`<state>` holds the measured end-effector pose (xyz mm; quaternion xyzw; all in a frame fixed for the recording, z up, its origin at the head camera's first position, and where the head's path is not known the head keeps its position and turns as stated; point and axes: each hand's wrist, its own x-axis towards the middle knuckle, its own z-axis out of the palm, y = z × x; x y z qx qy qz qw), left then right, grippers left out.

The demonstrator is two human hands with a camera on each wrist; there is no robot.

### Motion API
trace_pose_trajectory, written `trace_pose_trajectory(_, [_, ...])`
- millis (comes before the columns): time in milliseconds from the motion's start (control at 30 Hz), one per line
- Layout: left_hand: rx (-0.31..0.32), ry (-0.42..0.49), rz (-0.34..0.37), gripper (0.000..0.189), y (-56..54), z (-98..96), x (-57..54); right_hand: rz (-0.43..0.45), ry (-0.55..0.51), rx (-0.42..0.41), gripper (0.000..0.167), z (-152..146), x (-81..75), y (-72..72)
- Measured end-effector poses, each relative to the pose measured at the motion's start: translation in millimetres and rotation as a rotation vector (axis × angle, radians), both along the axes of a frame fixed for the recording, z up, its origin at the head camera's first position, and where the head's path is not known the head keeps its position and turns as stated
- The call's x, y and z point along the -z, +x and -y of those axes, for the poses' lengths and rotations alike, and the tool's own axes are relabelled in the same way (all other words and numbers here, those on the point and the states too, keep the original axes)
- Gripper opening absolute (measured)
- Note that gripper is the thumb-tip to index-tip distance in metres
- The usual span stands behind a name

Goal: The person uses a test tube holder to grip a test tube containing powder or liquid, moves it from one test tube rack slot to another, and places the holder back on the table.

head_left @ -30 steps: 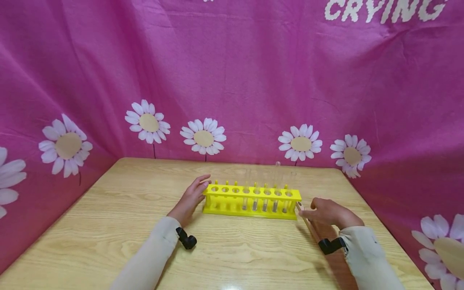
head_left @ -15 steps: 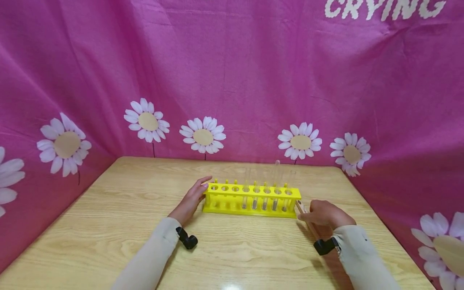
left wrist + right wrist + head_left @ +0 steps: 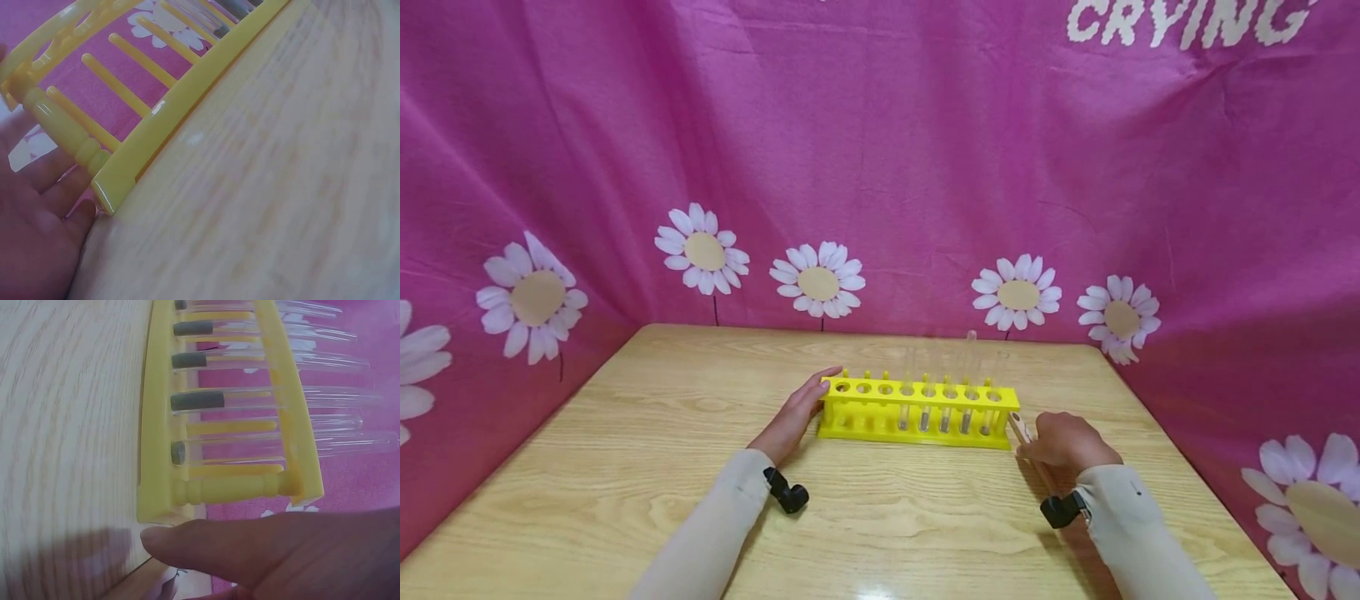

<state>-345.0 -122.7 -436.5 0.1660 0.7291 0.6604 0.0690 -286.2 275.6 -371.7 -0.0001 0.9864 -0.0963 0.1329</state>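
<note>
A yellow test tube rack (image 3: 880,435) stands on the table in the head view, with several clear glass test tubes (image 3: 966,417) upright in its right-hand holes. Dark grey matter (image 3: 197,400) sits at the tubes' bottoms. My left hand (image 3: 786,425) holds the rack's left end, thumb at the top corner; in the left wrist view its fingers (image 3: 53,172) reach behind the end post. Beside the right end, my right hand (image 3: 1071,439) grips a wooden test tube clamp (image 3: 1019,427), its holed tip close to the rack. The right wrist view shows the thumb stretched along that clamp.
The pale wooden table (image 3: 880,525) spreads out in front of the rack. A purple cloth (image 3: 880,167) printed with daisies hangs behind and along both sides. A small black camera mount is worn on each wrist.
My right hand has moved left, nearer the rack's end, and its fingers have drawn in closer around the wooden clamp. The left hand stays at the rack's left end.
</note>
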Motion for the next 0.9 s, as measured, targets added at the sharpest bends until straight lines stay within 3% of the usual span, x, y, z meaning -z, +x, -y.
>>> trace_pose_trajectory(333, [0.001, -0.041, 0.003, 0.051, 0.6, -0.5, -1.7, -0.010, 0.039, 0.000, 0.034, -1.0, 0.6, -3.0])
trace_pose_trajectory(900, [0.014, -0.028, -0.011, 0.052, 1.4, 0.2, -1.2, -0.029, 0.077, -0.007, 0.031, 0.5, 4.2, -4.7])
